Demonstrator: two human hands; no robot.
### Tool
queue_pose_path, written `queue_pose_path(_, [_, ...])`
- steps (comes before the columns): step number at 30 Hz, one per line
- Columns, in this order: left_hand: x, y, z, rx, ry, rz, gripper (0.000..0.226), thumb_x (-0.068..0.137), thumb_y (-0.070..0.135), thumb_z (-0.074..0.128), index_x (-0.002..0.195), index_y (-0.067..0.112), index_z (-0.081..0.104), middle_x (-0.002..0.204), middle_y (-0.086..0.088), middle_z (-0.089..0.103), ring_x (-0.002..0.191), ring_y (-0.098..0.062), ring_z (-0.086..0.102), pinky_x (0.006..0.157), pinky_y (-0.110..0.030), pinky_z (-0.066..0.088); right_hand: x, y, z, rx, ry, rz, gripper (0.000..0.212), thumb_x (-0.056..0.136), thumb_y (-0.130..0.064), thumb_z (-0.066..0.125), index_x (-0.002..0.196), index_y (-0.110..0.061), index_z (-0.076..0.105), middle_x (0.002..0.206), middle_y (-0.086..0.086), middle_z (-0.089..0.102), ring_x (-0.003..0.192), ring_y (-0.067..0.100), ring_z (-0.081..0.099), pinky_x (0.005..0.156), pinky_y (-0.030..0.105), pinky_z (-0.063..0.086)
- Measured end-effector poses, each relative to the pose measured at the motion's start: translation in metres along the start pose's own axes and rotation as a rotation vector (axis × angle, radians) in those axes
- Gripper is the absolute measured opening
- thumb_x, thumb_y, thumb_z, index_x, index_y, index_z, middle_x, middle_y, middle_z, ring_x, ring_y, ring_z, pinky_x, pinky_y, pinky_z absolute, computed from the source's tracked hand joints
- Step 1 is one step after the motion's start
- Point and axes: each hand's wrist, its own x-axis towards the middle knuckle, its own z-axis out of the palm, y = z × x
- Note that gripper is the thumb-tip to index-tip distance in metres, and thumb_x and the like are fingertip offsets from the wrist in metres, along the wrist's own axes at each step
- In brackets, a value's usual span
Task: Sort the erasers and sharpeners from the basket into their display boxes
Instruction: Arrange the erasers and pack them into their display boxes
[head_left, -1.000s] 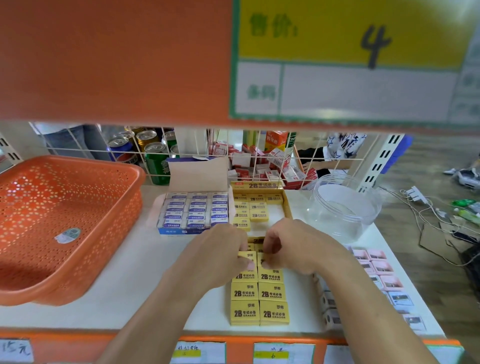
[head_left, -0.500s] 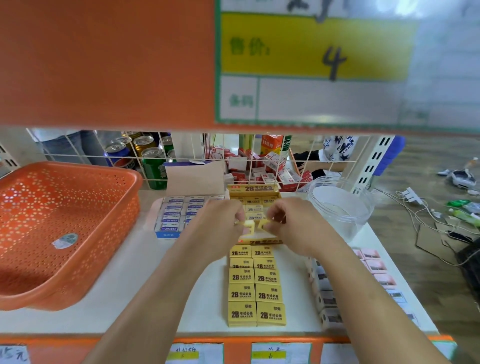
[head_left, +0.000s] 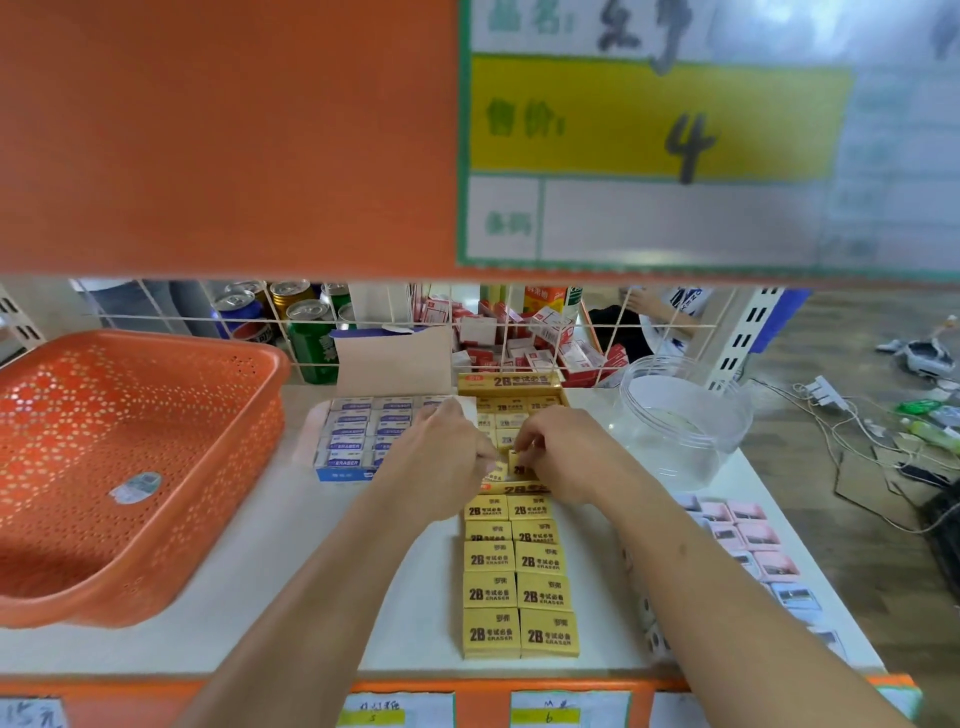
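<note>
Since a second ago, our left hand and right hand have moved from the loose rows to the near end of the yellow display box. They are close together, each pinching a yellow eraser. On the white shelf, ten loose erasers lie before the box. One blue eraser box and one orange basket sit left of it, one clear jar right.

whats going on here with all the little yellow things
A person is stocking a shop shelf. The left hand and right hand each pinch yellow erasers at the near end of the yellow display box. Two columns of erasers lie on the shelf in front of it. The blue box beside it looks full, and the orange basket shows nothing inside.
</note>
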Motion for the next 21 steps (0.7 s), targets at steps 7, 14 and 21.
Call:
queue_pose_path(7, [-0.003, -0.005, -0.002, 0.070, -0.022, -0.040, 0.034, 0.095, 0.036, 0.055, 0.129, 0.037, 0.057, 0.126, -0.002, 0.039, 0.127, -0.020, 0.033, 0.101, -0.038, 0.037, 0.002, -0.001, 0.000, -0.045, -0.019, -0.008, 0.022, 0.094, -0.018, 0.056, 0.114, -0.017, 0.065, 0.118, 0.002, 0.060, 0.107, 0.019, 0.056, 0.085, 0.027, 0.044])
queue_pose_path(14, [-0.001, 0.001, -0.002, 0.140, -0.010, -0.031, 0.029, 0.098, 0.033, 0.049, 0.126, 0.038, 0.057, 0.125, -0.003, 0.038, 0.124, -0.021, 0.035, 0.091, -0.036, 0.041, 0.006, 0.008, 0.002, -0.064, -0.004, -0.018, 0.018, 0.091, -0.022, 0.060, 0.108, -0.018, 0.066, 0.114, 0.001, 0.061, 0.101, 0.018, 0.056, 0.080, 0.025, 0.043])
queue_pose_path(21, [0.003, 0.007, -0.007, 0.082, 0.049, 0.010, 0.018, 0.090, 0.026, 0.065, 0.106, 0.032, 0.068, 0.119, 0.001, 0.042, 0.116, -0.016, 0.043, 0.093, -0.031, 0.043, 0.006, 0.010, 0.004, 0.025, 0.048, -0.053, 0.025, 0.086, -0.018, 0.067, 0.110, -0.017, 0.065, 0.117, 0.001, 0.060, 0.107, 0.017, 0.054, 0.084, 0.023, 0.042])
